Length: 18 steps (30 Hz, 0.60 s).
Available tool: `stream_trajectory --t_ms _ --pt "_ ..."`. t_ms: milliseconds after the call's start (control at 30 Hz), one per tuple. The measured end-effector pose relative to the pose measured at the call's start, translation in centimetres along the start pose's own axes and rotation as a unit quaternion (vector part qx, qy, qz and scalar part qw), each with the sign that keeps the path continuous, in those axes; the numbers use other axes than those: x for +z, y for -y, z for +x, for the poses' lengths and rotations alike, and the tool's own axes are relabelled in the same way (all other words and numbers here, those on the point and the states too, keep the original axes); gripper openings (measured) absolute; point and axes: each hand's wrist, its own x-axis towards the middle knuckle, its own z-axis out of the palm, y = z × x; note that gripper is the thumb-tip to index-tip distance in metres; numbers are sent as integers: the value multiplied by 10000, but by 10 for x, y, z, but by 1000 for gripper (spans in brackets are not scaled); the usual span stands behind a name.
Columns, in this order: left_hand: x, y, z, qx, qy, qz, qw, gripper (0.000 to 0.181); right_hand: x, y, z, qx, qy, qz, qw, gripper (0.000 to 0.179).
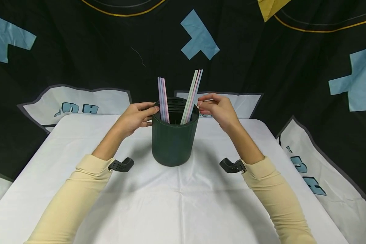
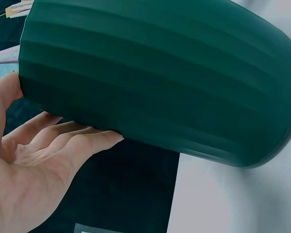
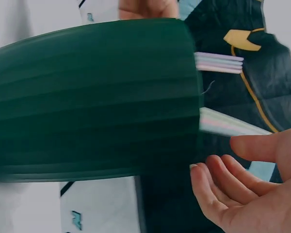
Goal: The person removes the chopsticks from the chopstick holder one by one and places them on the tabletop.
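Observation:
A dark green ribbed container point(image 1: 174, 144) stands upright on the table. Two bundles of thin pastel straws rise from it: a purple-and-pink bundle point(image 1: 163, 100) on the left, a green, pink and blue bundle point(image 1: 192, 98) leaning right. My left hand point(image 1: 137, 117) touches the container's left side, its thumb at the rim and its fingers point(image 2: 94, 141) fairly straight along the wall. Just right of the rim and the leaning straws is my right hand point(image 1: 216, 108), its fingers point(image 3: 203, 191) loosely bent with nothing between them and the thumb. The straws' lower ends are hidden inside the container.
A black slotted piece point(image 1: 176, 101) sits at the container's back rim. White cloth covers the table point(image 1: 158, 210). Behind it hangs a black backdrop point(image 1: 109, 54) with light blue patches point(image 1: 198, 34). Each sleeve has a dark wrist device point(image 1: 122, 165) at its cuff.

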Motion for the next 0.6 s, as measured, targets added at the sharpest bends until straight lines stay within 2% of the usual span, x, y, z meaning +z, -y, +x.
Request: stream_trajectory --t_ms 167,367,600 --pt "0 -1 -1 -41 -35 -98 9999 61 1 8 3 -82 62 110 9999 26" --pt "1 0 -3 -24 -71 -82 9999 58 7 1 6 -6 301 124 9995 20" --pt "1 -1 -3 31 -60 -120 9999 58 11 -4 7 -165 99 81 9998 17"
